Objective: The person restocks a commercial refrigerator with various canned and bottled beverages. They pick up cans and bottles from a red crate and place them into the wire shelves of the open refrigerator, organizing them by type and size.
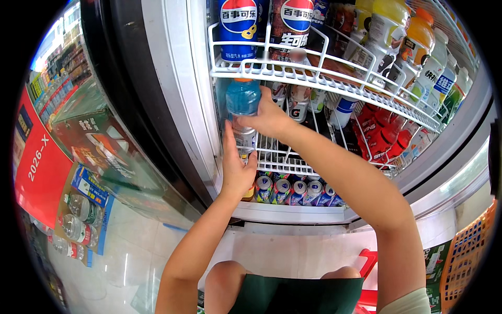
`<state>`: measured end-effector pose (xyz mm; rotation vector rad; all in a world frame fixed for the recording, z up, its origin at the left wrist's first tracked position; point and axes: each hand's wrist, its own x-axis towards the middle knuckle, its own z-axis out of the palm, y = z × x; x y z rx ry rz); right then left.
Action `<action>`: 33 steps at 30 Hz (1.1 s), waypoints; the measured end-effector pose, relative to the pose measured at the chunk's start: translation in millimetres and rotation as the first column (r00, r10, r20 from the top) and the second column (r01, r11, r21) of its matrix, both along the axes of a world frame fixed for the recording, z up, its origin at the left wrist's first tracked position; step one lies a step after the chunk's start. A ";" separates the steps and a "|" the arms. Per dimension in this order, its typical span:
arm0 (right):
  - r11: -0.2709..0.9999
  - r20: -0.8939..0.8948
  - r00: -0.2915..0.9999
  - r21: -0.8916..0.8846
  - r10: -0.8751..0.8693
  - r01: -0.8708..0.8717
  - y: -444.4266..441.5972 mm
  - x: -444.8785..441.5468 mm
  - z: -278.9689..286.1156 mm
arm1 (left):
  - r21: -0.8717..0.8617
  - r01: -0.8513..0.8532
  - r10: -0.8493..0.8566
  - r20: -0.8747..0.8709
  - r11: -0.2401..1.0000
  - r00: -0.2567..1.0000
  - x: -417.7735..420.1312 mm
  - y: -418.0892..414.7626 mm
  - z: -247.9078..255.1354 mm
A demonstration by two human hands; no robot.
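My right hand [274, 119] grips a plastic bottle of blue drink [241, 98] with an orange cap, fingers behind it and thumb across its front. The bottle stands upright at the left end of a middle wire shelf [290, 167] in a drinks fridge, its cap just under the shelf above. My left hand [237, 170] is raised at the bottle's lower left, fingers pointing up and thumb spread to the right. Whether its fingers press on the bottle is not clear. Below the thumb, part of a yellowish container [248, 193] is mostly hidden by the hand.
The white upper wire shelf [302, 76] holds Pepsi cans [239, 31] and several bottles. Red Sting bottles [384, 133] lie at the right. Cans [281, 188] line the fridge bottom. The fridge frame [184, 90] borders the left. A red stool [366, 267] and an orange basket [466, 255] are behind right.
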<state>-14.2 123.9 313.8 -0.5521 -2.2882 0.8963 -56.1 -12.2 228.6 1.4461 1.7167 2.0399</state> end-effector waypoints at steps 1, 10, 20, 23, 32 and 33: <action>0.997 -0.044 0.999 -0.069 0.028 -0.031 -5.7 6.4 -3.2 | 0.004 -0.007 0.007 -0.008 1.000 1.000 -0.9 0.1 -0.6; 0.987 0.134 0.980 0.094 -0.145 0.133 -31.0 17.5 -15.0 | -0.023 -0.082 0.079 -0.107 0.996 0.991 10.8 -3.9 -2.5; 0.921 -0.303 0.940 -0.387 -0.159 0.031 -29.8 35.6 -60.0 | -0.024 -0.074 0.070 -0.130 0.997 0.989 10.3 -2.4 -2.7; 0.960 -0.200 0.979 -0.265 0.031 -0.085 -16.2 33.0 -53.3 | -0.034 -0.039 0.037 -0.075 0.999 0.997 26.9 -7.6 -5.0; 0.977 -0.099 0.992 -0.191 0.076 -0.094 -35.0 49.9 -63.9 | 0.026 0.072 -0.075 0.142 0.997 0.987 9.4 -11.9 -3.6; 0.975 -0.121 0.990 -0.201 0.073 -0.096 -34.1 50.3 -63.1 | 0.035 0.062 -0.067 0.162 0.997 0.985 8.9 -12.3 -2.8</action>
